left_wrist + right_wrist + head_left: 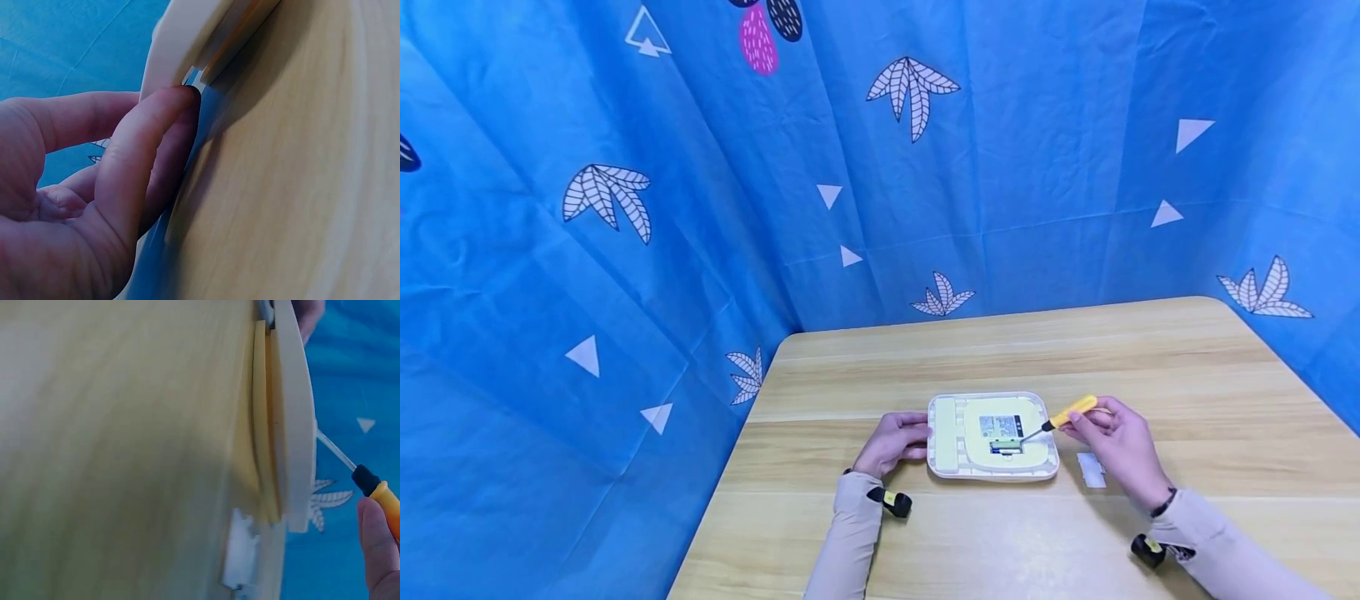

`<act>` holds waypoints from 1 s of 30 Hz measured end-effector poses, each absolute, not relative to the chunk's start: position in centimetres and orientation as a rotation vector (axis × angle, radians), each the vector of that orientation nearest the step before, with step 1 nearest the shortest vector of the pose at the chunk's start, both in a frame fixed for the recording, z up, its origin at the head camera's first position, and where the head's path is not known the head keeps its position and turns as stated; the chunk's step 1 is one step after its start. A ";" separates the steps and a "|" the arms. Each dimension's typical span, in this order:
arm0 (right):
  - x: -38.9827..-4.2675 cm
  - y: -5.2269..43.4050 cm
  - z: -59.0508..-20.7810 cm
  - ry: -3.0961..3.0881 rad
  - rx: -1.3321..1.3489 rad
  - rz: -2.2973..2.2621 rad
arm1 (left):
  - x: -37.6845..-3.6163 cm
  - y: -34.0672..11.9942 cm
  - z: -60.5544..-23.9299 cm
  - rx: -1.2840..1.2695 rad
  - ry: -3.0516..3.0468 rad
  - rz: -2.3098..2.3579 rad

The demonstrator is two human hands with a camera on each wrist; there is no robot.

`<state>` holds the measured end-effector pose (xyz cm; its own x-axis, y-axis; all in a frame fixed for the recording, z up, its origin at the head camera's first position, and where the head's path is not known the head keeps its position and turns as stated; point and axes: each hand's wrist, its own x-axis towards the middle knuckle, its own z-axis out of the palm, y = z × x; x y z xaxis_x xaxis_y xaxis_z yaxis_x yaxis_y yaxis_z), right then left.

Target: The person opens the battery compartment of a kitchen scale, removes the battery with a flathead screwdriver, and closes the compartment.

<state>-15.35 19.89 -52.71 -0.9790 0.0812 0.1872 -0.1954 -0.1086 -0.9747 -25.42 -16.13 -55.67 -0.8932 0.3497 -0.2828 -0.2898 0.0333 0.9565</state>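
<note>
A white rounded-rectangular device [955,462] lies with its labelled underside up. In its small battery compartment sit batteries [1006,445], one green. My left hand [891,442] pinches the device's left edge; in the left wrist view the thumb [134,150] presses near the rim with the fingers behind. From the right, my right hand [1123,450] holds a screwdriver [1078,410] by its yellow handle with a black collar. Its thin metal shaft slants down-left, tip at the compartment's right end. In the right wrist view the device's edge hides that tip.
A small white notched battery cover [1092,470] lies on the wooden table [820,367] between the device and my right wrist. Behind and left of the table hangs a blue patterned curtain [1030,167]. Both wrists wear black straps with small cameras.
</note>
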 end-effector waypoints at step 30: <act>-15.7 21.6 -53.0 -1.822 -0.057 2.457 | -25.3 -16.1 -55.5 0.068 1.871 1.902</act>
